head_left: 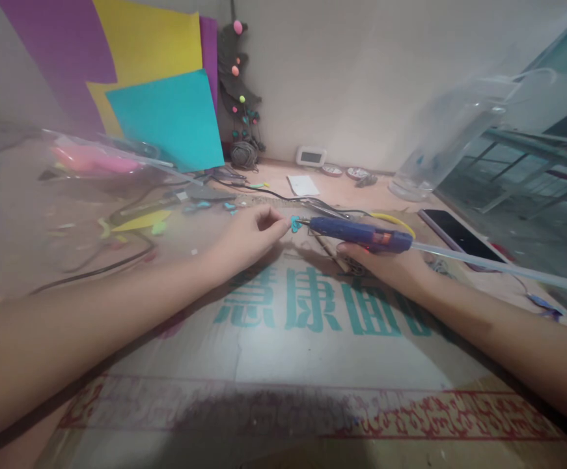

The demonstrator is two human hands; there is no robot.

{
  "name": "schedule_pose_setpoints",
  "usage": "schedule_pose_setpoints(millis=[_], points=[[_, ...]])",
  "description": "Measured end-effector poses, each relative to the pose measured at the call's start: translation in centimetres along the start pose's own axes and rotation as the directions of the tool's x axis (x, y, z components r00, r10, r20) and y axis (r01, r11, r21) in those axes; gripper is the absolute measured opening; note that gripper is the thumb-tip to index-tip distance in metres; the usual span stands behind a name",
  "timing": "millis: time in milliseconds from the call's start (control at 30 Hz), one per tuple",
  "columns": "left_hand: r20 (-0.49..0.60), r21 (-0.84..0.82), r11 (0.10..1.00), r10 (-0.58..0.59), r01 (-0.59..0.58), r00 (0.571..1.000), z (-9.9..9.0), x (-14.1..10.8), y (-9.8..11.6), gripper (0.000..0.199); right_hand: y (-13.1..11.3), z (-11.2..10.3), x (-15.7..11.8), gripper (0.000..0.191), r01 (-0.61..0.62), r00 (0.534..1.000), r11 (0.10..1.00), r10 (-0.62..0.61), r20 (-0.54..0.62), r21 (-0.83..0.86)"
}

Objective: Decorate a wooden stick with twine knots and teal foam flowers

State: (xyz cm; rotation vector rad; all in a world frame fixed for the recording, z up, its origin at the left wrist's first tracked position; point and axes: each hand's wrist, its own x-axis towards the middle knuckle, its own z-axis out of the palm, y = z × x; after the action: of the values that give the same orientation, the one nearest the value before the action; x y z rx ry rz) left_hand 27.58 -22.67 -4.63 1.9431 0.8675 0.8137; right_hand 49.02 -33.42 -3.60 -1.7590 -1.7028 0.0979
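Between the fingertips of my left hand (263, 229) is a small teal piece (295, 224), pinched at its left edge. My right hand (385, 264) is wrapped round a dark blue glue gun (356, 233), whose metal nozzle points left and meets or nearly meets the teal piece. A long translucent glue stick (488, 262) sticks out of the gun's back end. Both hands are above a cardboard sheet (273, 352) printed with teal characters and a red border. Under the gun lies a thin brown stick (331, 253), partly hidden.
Purple, yellow and teal sheets (166, 124) stand at the back left. A small white digital clock (311, 157) is by the wall. On the right are a clear plastic jug (429, 150) and a dark phone (461, 238). Cables and teal scraps (202, 205) lie left.
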Motion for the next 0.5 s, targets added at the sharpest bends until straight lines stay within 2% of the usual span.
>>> schedule_pose_setpoints(millis=[500], points=[[0.011,0.015,1.000,0.011,-0.011,1.000,0.04,-0.04,-0.09,0.022,0.32,0.20,-0.29,0.023,0.027,1.000,1.000,-0.027,-0.005,0.003]])
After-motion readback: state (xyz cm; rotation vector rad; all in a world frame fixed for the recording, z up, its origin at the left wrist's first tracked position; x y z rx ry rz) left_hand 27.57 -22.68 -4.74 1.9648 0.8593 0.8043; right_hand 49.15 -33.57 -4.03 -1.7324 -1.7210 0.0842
